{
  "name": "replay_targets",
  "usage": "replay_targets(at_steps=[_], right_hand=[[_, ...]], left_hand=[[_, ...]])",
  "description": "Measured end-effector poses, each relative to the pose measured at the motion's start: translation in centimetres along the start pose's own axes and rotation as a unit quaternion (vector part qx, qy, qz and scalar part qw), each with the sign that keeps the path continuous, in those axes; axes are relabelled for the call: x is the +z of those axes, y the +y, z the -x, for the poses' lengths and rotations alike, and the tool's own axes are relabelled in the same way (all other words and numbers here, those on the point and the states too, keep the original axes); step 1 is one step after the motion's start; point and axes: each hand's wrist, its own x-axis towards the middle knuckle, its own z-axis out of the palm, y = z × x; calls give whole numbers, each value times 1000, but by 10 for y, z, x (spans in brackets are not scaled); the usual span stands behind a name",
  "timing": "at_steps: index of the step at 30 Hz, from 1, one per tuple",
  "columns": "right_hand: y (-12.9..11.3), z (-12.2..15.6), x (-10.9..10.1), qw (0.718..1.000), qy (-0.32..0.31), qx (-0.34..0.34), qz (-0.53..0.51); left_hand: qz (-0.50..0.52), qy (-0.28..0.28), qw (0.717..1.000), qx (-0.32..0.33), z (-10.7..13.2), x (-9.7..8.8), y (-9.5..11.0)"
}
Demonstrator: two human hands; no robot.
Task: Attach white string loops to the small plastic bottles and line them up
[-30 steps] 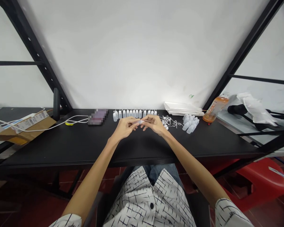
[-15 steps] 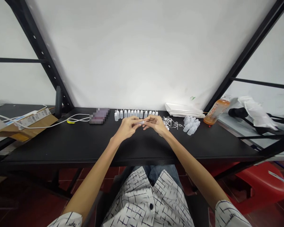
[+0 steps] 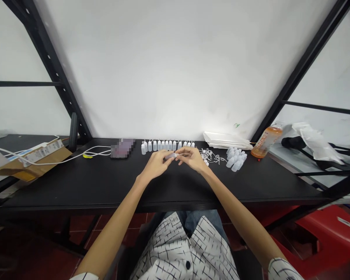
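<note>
A black flat tabletop (image 3: 99,186) reaches back to a white wall; its front edge runs beneath both forearms, well apart from the hands. Slanting black metal posts (image 3: 299,72) bound the space on each side. Under the right end, a red plastic stool (image 3: 335,233) is cut off by the picture's edge. At far left lies an opened brown cardboard box (image 3: 46,163) with a white cable (image 3: 32,162) across it. A stack of thin white sheets (image 3: 226,140) lies against the wall, beside a tilted clear bottle of orange drink (image 3: 264,144). Left of the hands, a dark flat slab (image 3: 121,149) is blurred into blocks.

The left hand (image 3: 157,161) and right hand (image 3: 192,157) meet above the middle of the tabletop. Behind them stands a row of small white bottles (image 3: 150,146) with stringed caps, its right part half hidden by the right hand. Farther right are a tangle of white strings and caps (image 3: 208,155), partly covered too, and a cluster of translucent capless-looking bottles (image 3: 236,159).

One small translucent bottle (image 3: 170,156) lies nearly level between the hands: left fingers clamp its body, right fingertips pinch a white piece at its end, too small to make out.
</note>
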Motion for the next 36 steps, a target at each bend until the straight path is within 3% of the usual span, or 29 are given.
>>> replay_targets(at_steps=[16,27,36], right_hand=[[-7,5,2,996,-57,48,-40],[-1,3,2,997,-47,52,-29],[5,2,6,998,-41,41,-25]], left_hand=[[11,60,998,17,1,1,-4],[19,49,998,43,2,2,-6],[-23,46,998,19,4,0,-6]])
